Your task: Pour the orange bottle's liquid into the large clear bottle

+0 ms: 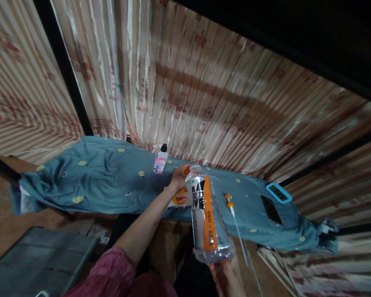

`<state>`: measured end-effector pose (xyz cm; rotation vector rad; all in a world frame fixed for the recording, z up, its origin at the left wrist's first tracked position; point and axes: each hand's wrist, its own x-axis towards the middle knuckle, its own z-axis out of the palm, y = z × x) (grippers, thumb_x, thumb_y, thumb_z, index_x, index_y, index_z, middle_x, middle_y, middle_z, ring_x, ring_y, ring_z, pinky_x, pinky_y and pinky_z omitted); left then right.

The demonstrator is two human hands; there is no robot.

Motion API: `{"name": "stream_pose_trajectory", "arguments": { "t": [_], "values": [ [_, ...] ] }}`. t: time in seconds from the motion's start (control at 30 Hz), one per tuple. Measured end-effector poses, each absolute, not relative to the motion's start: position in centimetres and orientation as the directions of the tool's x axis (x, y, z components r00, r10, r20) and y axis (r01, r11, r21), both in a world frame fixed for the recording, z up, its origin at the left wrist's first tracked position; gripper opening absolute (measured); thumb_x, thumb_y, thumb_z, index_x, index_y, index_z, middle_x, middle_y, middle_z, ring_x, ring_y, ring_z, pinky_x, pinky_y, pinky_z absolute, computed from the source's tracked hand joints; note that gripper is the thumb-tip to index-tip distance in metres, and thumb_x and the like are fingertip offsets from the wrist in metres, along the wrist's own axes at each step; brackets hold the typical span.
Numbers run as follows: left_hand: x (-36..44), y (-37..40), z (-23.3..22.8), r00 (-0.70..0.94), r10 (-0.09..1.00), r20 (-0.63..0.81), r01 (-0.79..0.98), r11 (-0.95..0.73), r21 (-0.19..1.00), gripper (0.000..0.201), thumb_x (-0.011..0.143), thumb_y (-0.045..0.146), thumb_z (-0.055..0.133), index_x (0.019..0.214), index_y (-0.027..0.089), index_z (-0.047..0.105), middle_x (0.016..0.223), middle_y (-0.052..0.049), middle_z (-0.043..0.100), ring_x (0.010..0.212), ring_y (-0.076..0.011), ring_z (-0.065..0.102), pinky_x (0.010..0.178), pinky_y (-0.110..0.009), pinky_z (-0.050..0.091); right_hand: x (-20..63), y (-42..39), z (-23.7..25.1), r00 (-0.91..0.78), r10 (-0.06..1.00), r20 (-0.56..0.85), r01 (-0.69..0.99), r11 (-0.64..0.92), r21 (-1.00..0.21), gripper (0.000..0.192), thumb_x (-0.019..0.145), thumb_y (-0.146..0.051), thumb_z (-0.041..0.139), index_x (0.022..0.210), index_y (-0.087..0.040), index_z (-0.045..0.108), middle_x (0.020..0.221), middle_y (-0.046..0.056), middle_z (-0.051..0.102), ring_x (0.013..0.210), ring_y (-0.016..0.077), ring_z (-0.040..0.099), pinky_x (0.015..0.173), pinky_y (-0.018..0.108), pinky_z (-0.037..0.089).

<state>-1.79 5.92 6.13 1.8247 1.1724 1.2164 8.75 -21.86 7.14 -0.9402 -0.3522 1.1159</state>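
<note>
The clear bottle [208,218] stood nearly upright, mouth pointing far, above the near edge of the tabletop [111,185]. A small pink bottle [161,160] stood beyond, a phone [271,209] lay right. The right hand [224,270] closed its grip around the bottle's base; the left hand [179,177] pinched an orange cap [187,169] beside the mouth.

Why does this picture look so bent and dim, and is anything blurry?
Head view: the wide lens bows the striped curtain and tilts the blue-covered table; light is dim, with soft shadow bands on the curtain; the right edge smears; the clear bottle in the right hand stays sharp, and the left hand is slightly soft.
</note>
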Motion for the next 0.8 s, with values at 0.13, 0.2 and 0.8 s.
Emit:
{"name": "stream_pose_trajectory", "arguments": {
  "t": [0.13,0.2,0.8],
  "values": [
    [-1.73,5.97,6.02,0.173,0.918,0.357,0.328,-0.395,0.858,0.019,0.084,0.034,0.07,0.075,0.02,0.06,0.08,-0.003,0.066,0.081,-0.0197,0.063,0.077,-0.032,0.051,8.81,-21.91,7.06,0.417,0.888,-0.192,-0.6,0.111,-0.792,0.056,0.055,-0.048,0.104,0.106,-0.04,0.083,0.101,-0.002,0.087,0.074,0.017,0.082,0.076,0.023,0.066],
    [-1.7,6.0,5.97,0.172,0.918,0.357,0.332,-0.395,0.856,0.019,0.084,0.034,0.07,0.075,0.02,0.061,0.08,-0.003,0.067,0.081,-0.0198,0.063,0.077,-0.032,0.051,8.86,-21.93,7.03,0.416,0.89,-0.186,-0.603,0.116,-0.789,0.059,0.056,-0.049,0.103,0.111,-0.041,0.082,0.103,-0.002,0.087,0.076,0.0183,0.083,0.079,0.025,0.067],
    [-1.69,6.05,5.76,0.183,0.915,0.36,0.347,-0.403,0.847,0.018,0.084,0.032,0.071,0.075,0.021,0.059,0.081,-0.003,0.069,0.082,-0.0199,0.063,0.079,-0.032,0.052,8.97,-21.9,7.14,0.442,0.869,-0.223,-0.605,0.106,-0.789,0.057,0.052,-0.046,0.105,0.104,-0.038,0.083,0.098,-0.003,0.087,0.068,0.0169,0.081,0.075,0.026,0.067]
  ]
}}
